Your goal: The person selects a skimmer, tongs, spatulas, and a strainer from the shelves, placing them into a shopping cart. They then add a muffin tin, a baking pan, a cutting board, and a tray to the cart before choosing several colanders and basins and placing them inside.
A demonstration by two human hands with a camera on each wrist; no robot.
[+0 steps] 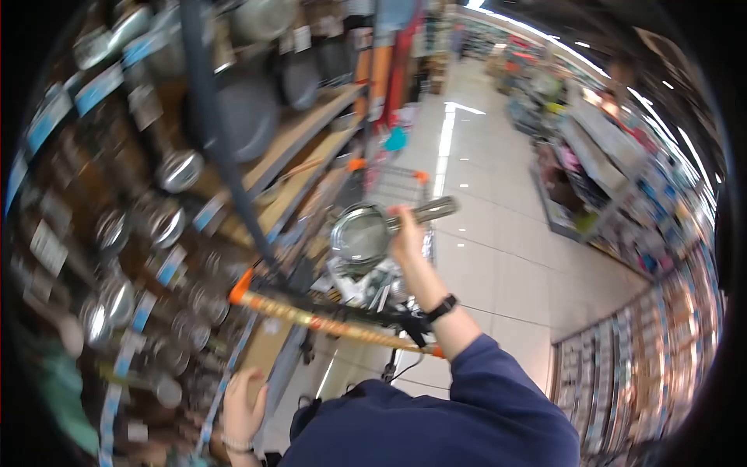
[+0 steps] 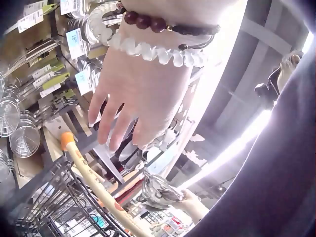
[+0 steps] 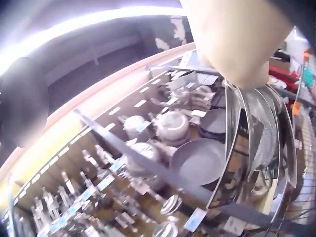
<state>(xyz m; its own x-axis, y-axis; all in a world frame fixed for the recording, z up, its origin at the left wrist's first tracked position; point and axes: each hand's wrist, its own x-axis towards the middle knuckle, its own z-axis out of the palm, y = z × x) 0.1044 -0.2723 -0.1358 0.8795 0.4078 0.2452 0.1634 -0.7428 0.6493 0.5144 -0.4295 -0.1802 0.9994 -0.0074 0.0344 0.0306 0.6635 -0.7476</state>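
Observation:
My right hand (image 1: 406, 237) grips a bundle of round metal strainers (image 1: 362, 235) by their handles, held out over the front of a shopping cart. Seen from the right wrist, the strainers (image 3: 264, 133) hang nested side by side below the hand (image 3: 242, 54), their thin rims edge-on and one surface mesh-like. My left hand (image 1: 243, 409) is low beside the shelf, fingers loosely bent, with nothing in it. In the left wrist view that hand (image 2: 143, 98) hangs in the air above the cart handle (image 2: 98, 190), wearing bead bracelets.
Shelving on the left carries hanging ladles (image 1: 180, 170), frying pans (image 1: 243, 117) and price tags. The cart handle (image 1: 334, 321) crosses in front of me, with packed goods (image 1: 364, 284) beyond it. A tiled aisle (image 1: 490, 226) runs ahead, with another display (image 1: 599, 171) on the right.

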